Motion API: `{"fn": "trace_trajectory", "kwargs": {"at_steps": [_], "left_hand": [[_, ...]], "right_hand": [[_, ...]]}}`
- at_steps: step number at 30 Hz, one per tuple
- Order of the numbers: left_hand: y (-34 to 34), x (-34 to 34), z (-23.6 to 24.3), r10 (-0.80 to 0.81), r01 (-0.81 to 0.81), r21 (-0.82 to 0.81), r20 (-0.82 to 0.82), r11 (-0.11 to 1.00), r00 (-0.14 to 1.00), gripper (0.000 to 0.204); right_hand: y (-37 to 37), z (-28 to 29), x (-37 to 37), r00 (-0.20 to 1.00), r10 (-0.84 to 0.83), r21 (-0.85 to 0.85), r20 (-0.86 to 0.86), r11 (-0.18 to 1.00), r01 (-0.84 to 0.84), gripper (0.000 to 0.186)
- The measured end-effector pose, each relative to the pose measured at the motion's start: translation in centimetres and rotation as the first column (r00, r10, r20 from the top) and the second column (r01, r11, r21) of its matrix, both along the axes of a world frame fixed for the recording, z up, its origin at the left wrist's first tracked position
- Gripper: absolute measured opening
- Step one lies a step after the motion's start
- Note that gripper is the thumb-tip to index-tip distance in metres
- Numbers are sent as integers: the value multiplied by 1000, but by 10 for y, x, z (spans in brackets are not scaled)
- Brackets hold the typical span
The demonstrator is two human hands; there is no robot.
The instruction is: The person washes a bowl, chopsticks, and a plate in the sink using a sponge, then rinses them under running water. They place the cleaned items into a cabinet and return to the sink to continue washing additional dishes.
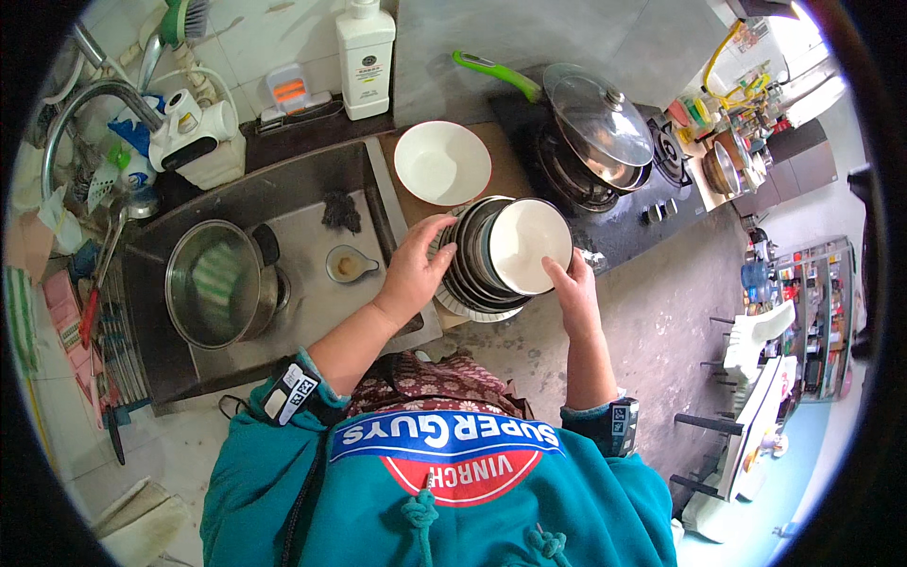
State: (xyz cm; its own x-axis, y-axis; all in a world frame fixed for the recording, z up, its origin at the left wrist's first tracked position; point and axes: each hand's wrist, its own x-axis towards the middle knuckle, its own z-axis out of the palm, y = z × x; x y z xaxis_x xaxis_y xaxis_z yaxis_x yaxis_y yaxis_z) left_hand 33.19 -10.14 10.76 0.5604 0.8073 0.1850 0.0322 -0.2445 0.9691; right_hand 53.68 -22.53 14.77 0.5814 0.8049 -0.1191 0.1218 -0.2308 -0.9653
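A tilted stack of dark-rimmed bowls [470, 271] is between my two hands, above the counter edge to the right of the sink. The top bowl [527, 236] has a white inside and a thin dark rim. My left hand [419, 267] is closed against the stack's left side. My right hand [574, 288] grips the top bowl's right rim, thumb on the inside, its other fingers hidden underneath. A striped plate or bowl edge [463, 307] shows beneath the stack. Just behind, a white bowl [442, 163] with a red rim stands on the counter.
The sink [316, 312] at left holds a metal pot [215, 300], a small spouted dish [348, 264] and a dark scrubber [341, 212]. A lidded pan [605, 132] with a green handle sits on the stove [628, 215] at right. A white bottle [366, 61] stands against the wall.
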Motion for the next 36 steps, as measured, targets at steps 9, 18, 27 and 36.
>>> {"fn": "trace_trajectory", "kwargs": {"at_steps": [9,18,27,36], "left_hand": [[-15,17,34,83,128,571,-329,811,941,57],[-14,29,36,44,117,446,-334,887,942,64],[-16,29,29,68,80,459,-297,885,952,65],[-16,24,27,37,18,407,-128,913,991,46]], "right_hand": [[3,18,2,960,126,-348,248,937,-33,31],[-2,23,-17,955,68,-60,-288,994,-89,47],[-5,11,-24,932,-8,17,-362,1000,15,52],[-6,1,-26,935,-37,15,-352,999,45,48]]}}
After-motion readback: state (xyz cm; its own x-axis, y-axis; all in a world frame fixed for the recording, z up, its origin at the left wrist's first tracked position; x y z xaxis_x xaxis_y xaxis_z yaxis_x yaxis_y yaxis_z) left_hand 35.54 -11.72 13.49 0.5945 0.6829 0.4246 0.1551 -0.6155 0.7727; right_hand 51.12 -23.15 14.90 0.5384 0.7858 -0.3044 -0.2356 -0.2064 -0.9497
